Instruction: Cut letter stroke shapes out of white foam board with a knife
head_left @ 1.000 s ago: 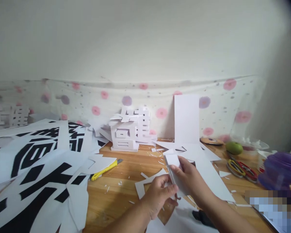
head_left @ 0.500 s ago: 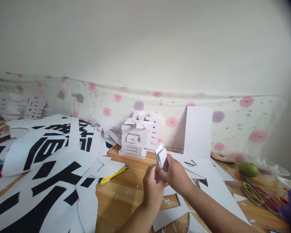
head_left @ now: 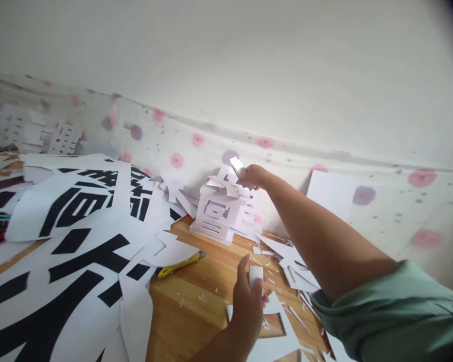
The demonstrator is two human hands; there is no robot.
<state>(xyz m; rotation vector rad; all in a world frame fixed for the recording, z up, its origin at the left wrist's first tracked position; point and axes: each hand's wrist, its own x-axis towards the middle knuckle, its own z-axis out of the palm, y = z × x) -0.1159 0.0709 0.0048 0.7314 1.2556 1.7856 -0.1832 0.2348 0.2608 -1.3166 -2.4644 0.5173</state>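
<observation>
My left hand (head_left: 248, 296) is low over the table, closed on a small white paper piece (head_left: 255, 276) between thumb and fingers. Farther out, my right hand (head_left: 253, 177) pinches another white paper piece (head_left: 237, 165) by its lower end. That piece is just above the upper right of a white paper model building (head_left: 213, 213) with cut-out slots; whether it touches the top cannot be told. Below my left hand lies a white sheet with a rectangular cut-out (head_left: 254, 347).
White sheets with bold black characters (head_left: 86, 261) cover the left side. A yellow utility knife (head_left: 179, 265) lies partly under a paper scrap. More cut paper structures (head_left: 22, 128) stand back left. A flowered plastic sheet (head_left: 189, 143) lines the wall. Paper scraps (head_left: 296, 319) litter the right.
My hands have parted, each with a white paper piece. The right has reached forward and up to the model building; the left stays low. The view has tilted and shifted.
</observation>
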